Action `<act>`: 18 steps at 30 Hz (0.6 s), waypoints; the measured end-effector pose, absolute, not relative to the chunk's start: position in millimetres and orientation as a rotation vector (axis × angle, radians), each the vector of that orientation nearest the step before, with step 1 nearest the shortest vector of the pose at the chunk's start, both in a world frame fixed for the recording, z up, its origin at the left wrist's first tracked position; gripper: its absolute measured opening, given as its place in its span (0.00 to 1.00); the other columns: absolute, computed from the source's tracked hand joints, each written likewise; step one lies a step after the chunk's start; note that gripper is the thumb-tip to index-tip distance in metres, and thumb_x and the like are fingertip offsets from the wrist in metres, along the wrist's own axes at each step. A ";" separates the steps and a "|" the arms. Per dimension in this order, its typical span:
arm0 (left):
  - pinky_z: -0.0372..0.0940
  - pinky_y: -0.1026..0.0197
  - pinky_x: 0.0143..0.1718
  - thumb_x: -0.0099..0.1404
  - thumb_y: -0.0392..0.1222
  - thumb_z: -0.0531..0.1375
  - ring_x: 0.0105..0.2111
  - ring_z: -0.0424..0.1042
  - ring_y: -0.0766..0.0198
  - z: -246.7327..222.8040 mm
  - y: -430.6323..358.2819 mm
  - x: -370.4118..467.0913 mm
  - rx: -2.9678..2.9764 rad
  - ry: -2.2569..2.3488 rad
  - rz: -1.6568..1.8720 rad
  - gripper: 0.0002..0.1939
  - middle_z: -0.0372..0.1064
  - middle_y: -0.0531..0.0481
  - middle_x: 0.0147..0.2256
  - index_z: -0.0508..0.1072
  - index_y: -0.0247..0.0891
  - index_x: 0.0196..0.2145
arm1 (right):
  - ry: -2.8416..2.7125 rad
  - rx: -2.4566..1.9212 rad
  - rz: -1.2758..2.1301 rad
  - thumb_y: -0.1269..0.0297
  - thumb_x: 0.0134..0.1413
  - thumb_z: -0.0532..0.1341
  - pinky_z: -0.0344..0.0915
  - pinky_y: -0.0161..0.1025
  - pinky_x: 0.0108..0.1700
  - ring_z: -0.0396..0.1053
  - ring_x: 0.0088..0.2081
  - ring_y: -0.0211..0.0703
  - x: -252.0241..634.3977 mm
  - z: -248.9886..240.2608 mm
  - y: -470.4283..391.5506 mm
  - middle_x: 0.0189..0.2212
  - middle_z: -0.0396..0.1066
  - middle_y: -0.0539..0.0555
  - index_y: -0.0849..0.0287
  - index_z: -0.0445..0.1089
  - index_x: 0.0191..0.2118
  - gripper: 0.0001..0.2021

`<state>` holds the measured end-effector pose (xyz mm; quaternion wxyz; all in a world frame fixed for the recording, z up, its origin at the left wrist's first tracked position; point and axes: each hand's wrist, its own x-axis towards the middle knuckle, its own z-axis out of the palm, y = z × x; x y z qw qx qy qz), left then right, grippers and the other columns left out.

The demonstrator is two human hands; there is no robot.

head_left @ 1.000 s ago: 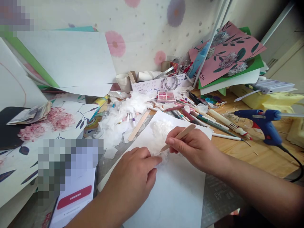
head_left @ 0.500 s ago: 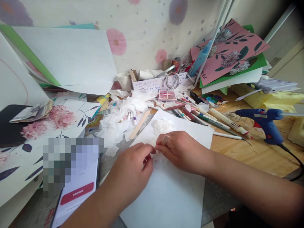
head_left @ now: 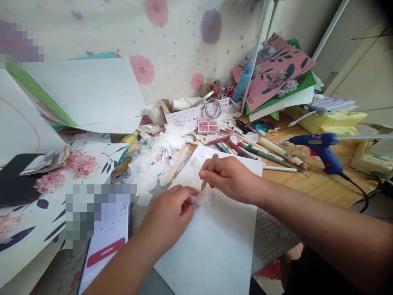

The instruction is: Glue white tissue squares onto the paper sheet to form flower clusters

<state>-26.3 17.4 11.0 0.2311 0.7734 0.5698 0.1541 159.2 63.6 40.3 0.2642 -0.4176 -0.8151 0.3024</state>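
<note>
1. The bench (head_left: 310,182), bare wood to the right of the hands, carries a grey cutting mat (head_left: 268,241) beneath a white sheet (head_left: 211,250). Behind stands a flower-patterned backdrop (head_left: 181,41); pale panels (head_left: 359,73) rise at far right.
2. The right hand (head_left: 229,177) pinches a wooden stick (head_left: 211,169), tilted with its lower end at the white ruffled cluster (head_left: 205,199) on the sheet. The left hand (head_left: 175,211) is half curled, fingertips at the cluster's left side; whether they grip it cannot be told.
3. Ahead of the hands lie a second wooden stick (head_left: 177,164), loose white scraps (head_left: 144,174) and scattered markers (head_left: 260,150). The blue glue gun (head_left: 322,148) is well to the right.
4. "A3" reads upside down on the mat, below the right forearm. Handwritten figures, "4:00" among them, mark a white strip (head_left: 184,116) beyond the hands. Lettering on the phone (head_left: 107,246), left of the left forearm, is too small to read.
5. The sheet is bare between the forearms. Open wood lies between the markers and the glue gun's cord (head_left: 357,184); scraps and markers crowd the far side. The mat's near edge shows below the right forearm.
</note>
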 end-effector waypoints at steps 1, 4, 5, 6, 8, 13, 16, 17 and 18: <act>0.62 0.61 0.34 0.59 0.34 0.53 0.32 0.68 0.64 11.1 17.1 -26.3 2.118 1.578 0.429 0.13 0.67 0.53 0.34 0.70 0.44 0.40 | -2.148 -1.127 0.820 0.62 0.59 0.53 0.56 0.33 0.27 0.63 0.24 0.34 162.5 45.0 64.0 0.22 0.68 0.49 0.61 0.68 0.25 0.14; 0.63 0.59 0.34 0.58 0.37 0.56 0.32 0.68 0.63 11.0 16.4 -24.2 2.128 1.637 0.459 0.10 0.66 0.52 0.36 0.69 0.43 0.39 | -1.939 -1.100 0.849 0.62 0.58 0.54 0.56 0.33 0.25 0.61 0.23 0.34 177.5 57.0 63.5 0.20 0.65 0.49 0.61 0.66 0.25 0.13; 0.63 0.58 0.35 0.57 0.39 0.58 0.33 0.68 0.62 10.6 16.5 -22.7 2.148 1.655 0.481 0.10 0.66 0.52 0.37 0.68 0.43 0.39 | -1.877 -1.086 0.866 0.62 0.57 0.55 0.57 0.33 0.25 0.61 0.22 0.34 183.9 59.4 62.4 0.20 0.64 0.48 0.60 0.65 0.26 0.12; 0.63 0.57 0.36 0.56 0.40 0.59 0.35 0.68 0.60 10.1 17.0 -20.8 2.169 1.662 0.506 0.10 0.65 0.52 0.39 0.68 0.43 0.38 | -1.834 -1.072 0.882 0.62 0.57 0.55 0.57 0.33 0.24 0.60 0.22 0.34 190.5 60.6 60.7 0.19 0.63 0.47 0.60 0.64 0.27 0.10; 0.63 0.55 0.39 0.55 0.41 0.61 0.38 0.67 0.58 8.3 18.9 -16.2 2.196 1.655 0.550 0.11 0.63 0.51 0.40 0.67 0.43 0.37 | -1.787 -1.066 0.907 0.62 0.57 0.56 0.57 0.33 0.24 0.59 0.21 0.34 203.0 59.8 55.7 0.18 0.60 0.46 0.59 0.64 0.29 0.08; 0.63 0.59 0.34 0.61 0.40 0.55 0.32 0.68 0.64 4.9 27.1 -8.7 2.132 1.650 0.577 0.02 0.62 0.53 0.37 0.67 0.40 0.31 | -1.839 -1.042 1.067 0.61 0.57 0.56 0.63 0.34 0.26 0.64 0.25 0.35 218.8 46.9 40.8 0.27 0.69 0.52 0.60 0.69 0.27 0.12; 0.62 0.61 0.33 0.62 0.38 0.53 0.30 0.67 0.66 6.7 29.0 -9.6 2.093 1.648 0.641 0.05 0.62 0.54 0.34 0.67 0.40 0.30 | -1.876 -1.029 1.128 0.61 0.58 0.55 0.65 0.35 0.30 0.67 0.28 0.37 216.7 38.1 34.9 0.33 0.71 0.55 0.61 0.72 0.29 0.13; 0.62 0.61 0.34 0.63 0.38 0.53 0.31 0.67 0.66 7.8 28.5 -10.3 2.082 1.658 0.663 0.05 0.62 0.54 0.34 0.67 0.40 0.30 | -1.887 -1.039 1.120 0.61 0.58 0.55 0.65 0.36 0.31 0.68 0.29 0.37 214.8 35.4 33.8 0.32 0.71 0.54 0.61 0.72 0.31 0.12; 0.62 0.61 0.34 0.63 0.38 0.52 0.31 0.67 0.66 9.1 27.4 -10.9 2.070 1.673 0.677 0.05 0.63 0.54 0.35 0.67 0.40 0.31 | -1.901 -1.049 1.102 0.62 0.58 0.55 0.65 0.36 0.32 0.68 0.29 0.38 212.6 32.9 33.1 0.30 0.71 0.53 0.61 0.72 0.32 0.11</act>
